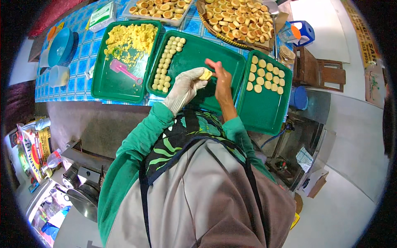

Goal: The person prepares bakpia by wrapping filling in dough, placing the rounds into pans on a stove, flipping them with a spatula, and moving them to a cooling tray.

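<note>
My left hand (pixel 187 85), in a whitish glove, grips a small piece of dough (pixel 205 74) with yellow filling showing. Bare and raised beside it, my right hand (pixel 223 80) has its fingers apart and nothing visible in them. Both are over the middle green tray (pixel 198 43), where small dough balls (pixel 164 63) stand in rows at the left side. To the left, another green tray (pixel 104 85) bears crumbly yellow filling (pixel 131 38) and a pink plastic spatula (pixel 124 69). Flattened round dough pieces (pixel 260 80) lie in the right green tray (pixel 265 113).
Browned round pastries (pixel 238 20) fill a woven tray (pixel 214 31) at the back; more are in a plastic container (pixel 173 21). On the left are a blue bowl (pixel 61 46) and a clear tub (pixel 59 76). A wooden chair (pixel 322 71) stands right of the table.
</note>
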Available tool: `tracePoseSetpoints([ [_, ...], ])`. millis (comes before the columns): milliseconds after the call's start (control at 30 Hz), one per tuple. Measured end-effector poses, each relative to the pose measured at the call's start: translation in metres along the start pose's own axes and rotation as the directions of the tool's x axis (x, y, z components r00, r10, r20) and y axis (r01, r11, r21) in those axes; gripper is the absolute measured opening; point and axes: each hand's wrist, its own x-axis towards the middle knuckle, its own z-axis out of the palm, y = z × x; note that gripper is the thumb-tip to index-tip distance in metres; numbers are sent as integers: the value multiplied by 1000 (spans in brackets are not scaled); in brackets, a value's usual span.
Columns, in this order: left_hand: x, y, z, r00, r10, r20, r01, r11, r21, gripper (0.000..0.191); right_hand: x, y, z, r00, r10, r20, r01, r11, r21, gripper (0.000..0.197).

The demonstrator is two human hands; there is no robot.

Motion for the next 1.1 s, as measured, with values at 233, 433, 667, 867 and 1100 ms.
tracePoseSetpoints([
  [233, -10, 8, 17, 996, 94, 14, -94, 967, 235, 28, -15, 10, -14, 998, 59, 11, -60, 993, 102, 15],
  [433, -7, 5, 14, 998, 66, 3, -62, 926, 373, 22, -19, -2, -12, 993, -103, -57, 98, 992, -80, 11],
  [667, -9, 5, 20, 991, 118, -66, -107, 983, 151, 17, -29, -22, -12, 682, -666, 303, 695, 460, -552, 13],
  [867, -6, 6, 16, 1000, 10, 3, -10, 999, 38, 22, -42, -20, -13, 823, -565, 57, 534, 734, -419, 14],
  [1100, -9, 0, 24, 999, 37, 40, -41, 993, 107, 32, -29, 27, -19, 995, -82, -52, 97, 907, 411, 15],
])
